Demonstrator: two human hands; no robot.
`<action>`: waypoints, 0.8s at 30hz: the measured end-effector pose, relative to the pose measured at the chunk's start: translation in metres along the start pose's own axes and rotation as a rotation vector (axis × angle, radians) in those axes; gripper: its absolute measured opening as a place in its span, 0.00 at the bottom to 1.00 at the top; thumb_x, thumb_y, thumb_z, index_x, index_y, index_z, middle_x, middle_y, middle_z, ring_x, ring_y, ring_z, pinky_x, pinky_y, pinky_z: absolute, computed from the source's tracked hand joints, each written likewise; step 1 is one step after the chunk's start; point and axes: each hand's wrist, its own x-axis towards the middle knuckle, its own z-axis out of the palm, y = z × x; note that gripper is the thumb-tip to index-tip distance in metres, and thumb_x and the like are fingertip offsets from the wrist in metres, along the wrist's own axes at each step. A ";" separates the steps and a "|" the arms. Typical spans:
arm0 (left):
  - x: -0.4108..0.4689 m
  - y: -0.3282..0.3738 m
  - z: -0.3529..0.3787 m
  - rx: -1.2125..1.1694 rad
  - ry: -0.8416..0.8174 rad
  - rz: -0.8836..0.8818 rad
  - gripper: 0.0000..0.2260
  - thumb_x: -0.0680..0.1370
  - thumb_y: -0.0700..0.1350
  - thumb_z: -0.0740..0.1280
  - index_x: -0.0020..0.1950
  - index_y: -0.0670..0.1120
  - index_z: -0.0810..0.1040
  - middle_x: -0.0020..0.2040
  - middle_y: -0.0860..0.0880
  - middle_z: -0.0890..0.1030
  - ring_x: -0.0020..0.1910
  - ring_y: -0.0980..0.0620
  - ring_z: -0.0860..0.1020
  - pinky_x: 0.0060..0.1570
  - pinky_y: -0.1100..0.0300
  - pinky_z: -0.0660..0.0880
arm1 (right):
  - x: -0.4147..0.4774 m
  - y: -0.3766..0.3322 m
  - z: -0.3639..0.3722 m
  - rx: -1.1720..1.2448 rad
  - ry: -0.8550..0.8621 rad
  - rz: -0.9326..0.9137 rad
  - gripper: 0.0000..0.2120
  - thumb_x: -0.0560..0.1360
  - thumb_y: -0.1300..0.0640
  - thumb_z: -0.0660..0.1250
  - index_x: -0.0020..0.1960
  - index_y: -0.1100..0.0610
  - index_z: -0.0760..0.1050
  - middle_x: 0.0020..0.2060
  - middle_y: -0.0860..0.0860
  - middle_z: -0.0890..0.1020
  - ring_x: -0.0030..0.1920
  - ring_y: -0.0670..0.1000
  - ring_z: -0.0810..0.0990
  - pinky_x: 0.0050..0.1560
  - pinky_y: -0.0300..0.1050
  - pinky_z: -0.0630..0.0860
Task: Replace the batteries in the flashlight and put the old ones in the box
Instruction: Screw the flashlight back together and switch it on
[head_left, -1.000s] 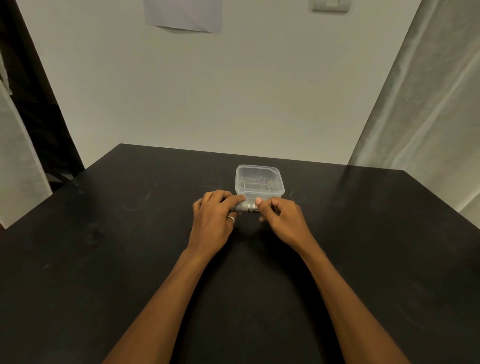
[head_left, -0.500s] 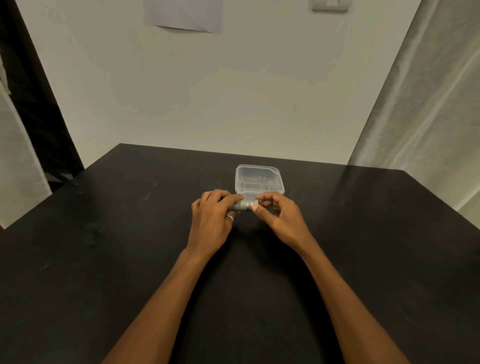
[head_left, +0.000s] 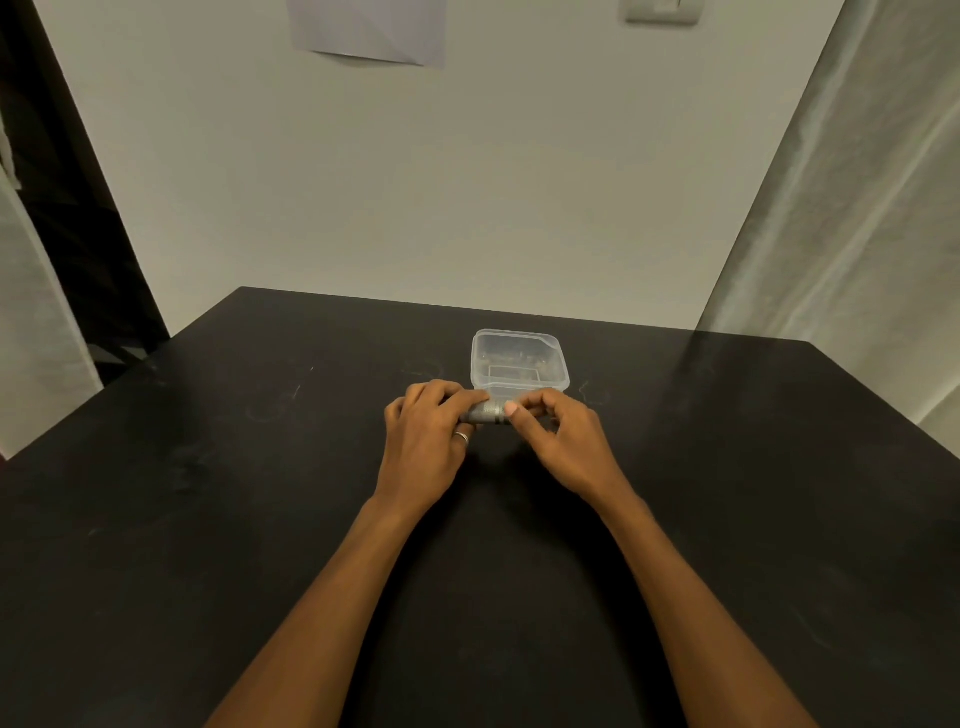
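A small grey metal flashlight (head_left: 487, 414) lies crosswise between both hands, just above the black table. My left hand (head_left: 428, 441), with a ring on one finger, wraps its left part. My right hand (head_left: 558, 441) pinches its right end with thumb and fingertips. Most of the flashlight is hidden by the fingers. Directly behind it stands a clear plastic box (head_left: 519, 338), open on top, with a few small dim items at its far inner side that I cannot identify.
The black table (head_left: 208, 519) reaches back to a pale wall. A light curtain (head_left: 841, 208) hangs at the right, and a dark gap opens at the left beyond the table edge.
My right hand's fingers have shifted on the flashlight's right end, the thumb now lying on top. The left hand and the box have stayed in place.
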 end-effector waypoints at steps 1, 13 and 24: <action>0.000 0.000 0.000 0.000 -0.003 -0.003 0.21 0.74 0.38 0.74 0.65 0.53 0.80 0.58 0.51 0.79 0.61 0.48 0.74 0.60 0.50 0.65 | 0.000 0.001 0.000 0.015 -0.001 -0.015 0.08 0.78 0.47 0.71 0.54 0.51 0.82 0.46 0.41 0.84 0.49 0.37 0.81 0.47 0.25 0.73; 0.000 0.001 0.000 0.030 -0.012 0.005 0.21 0.75 0.39 0.74 0.66 0.54 0.80 0.58 0.52 0.79 0.61 0.49 0.74 0.62 0.51 0.63 | -0.001 -0.001 0.001 -0.067 0.041 -0.006 0.12 0.80 0.43 0.67 0.44 0.49 0.82 0.33 0.44 0.83 0.36 0.39 0.81 0.36 0.29 0.74; 0.000 0.001 -0.001 0.033 0.013 0.042 0.21 0.74 0.38 0.74 0.65 0.52 0.81 0.57 0.51 0.80 0.60 0.48 0.75 0.61 0.53 0.61 | -0.001 -0.004 0.001 -0.087 0.017 0.010 0.20 0.82 0.42 0.64 0.41 0.55 0.81 0.33 0.50 0.82 0.37 0.47 0.80 0.34 0.34 0.73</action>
